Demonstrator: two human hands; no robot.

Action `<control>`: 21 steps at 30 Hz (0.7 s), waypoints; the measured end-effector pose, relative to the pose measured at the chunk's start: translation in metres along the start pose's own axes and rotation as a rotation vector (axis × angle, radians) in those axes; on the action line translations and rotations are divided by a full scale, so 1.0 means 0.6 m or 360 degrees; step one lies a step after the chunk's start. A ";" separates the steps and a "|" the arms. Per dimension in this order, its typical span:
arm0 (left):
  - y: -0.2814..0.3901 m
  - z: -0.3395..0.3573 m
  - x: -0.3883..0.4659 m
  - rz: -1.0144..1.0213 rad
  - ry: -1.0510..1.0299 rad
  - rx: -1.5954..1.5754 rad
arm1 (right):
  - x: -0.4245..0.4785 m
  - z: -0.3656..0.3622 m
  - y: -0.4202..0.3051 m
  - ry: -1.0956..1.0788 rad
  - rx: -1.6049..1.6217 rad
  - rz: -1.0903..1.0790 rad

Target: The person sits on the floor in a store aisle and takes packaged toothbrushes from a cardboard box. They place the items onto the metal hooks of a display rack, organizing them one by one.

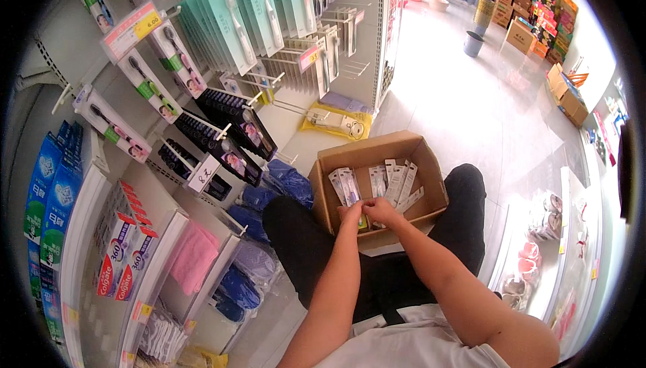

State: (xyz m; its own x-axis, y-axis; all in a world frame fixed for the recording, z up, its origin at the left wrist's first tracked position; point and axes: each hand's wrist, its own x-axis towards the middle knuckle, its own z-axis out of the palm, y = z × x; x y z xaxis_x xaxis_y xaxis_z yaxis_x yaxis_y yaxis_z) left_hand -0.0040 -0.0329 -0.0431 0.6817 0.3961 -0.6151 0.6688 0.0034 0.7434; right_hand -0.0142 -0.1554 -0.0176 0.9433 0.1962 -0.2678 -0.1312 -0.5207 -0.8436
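Note:
Both hands meet over the near side of an open cardboard box (434,181) between my knees. My left hand (351,211) pinches a blister-packed toothbrush (348,182), which leans up and away from me. Fingertips of my right hand (379,211) close on the same pack beside the left ones; the exact grip is hidden. A yellow-green end of a pack shows just below the fingers. Further toothbrush packs (377,180) lie in the middle of the box, and several white packs (404,184) fan out at its right.
Toothbrush packs (242,30) hang on hooks at the upper left. Hook rods (222,133) jut out towards me. Toothpaste boxes (118,262) and a pink towel (194,257) fill the left shelves. Bagged blue slippers (287,181) sit low. A yellow packet (335,122) lies behind the box.

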 end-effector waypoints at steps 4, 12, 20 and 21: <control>-0.001 -0.015 -0.003 0.0017 -0.0270 -0.0157 | -0.025 -0.003 -0.040 0.0197 -0.0235 -0.0266; 0.050 -0.031 -0.063 -0.0090 -0.0263 -0.0478 | -0.073 -0.029 -0.105 0.0219 -0.0203 -0.0342; 0.060 -0.046 -0.077 -0.0067 -0.0557 -0.0610 | -0.079 -0.027 -0.096 0.0292 0.0035 -0.0588; 0.061 -0.041 -0.079 -0.0085 -0.0589 -0.0651 | -0.075 -0.029 -0.084 0.0301 0.0100 -0.0577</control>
State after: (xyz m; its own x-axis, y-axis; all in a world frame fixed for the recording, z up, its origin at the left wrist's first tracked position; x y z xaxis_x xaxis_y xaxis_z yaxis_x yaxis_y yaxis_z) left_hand -0.0190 -0.0290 0.0196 0.7581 0.0366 -0.6511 0.5858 0.4004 0.7047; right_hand -0.0448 -0.1526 0.0453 0.9705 0.1983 0.1372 0.2069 -0.3930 -0.8960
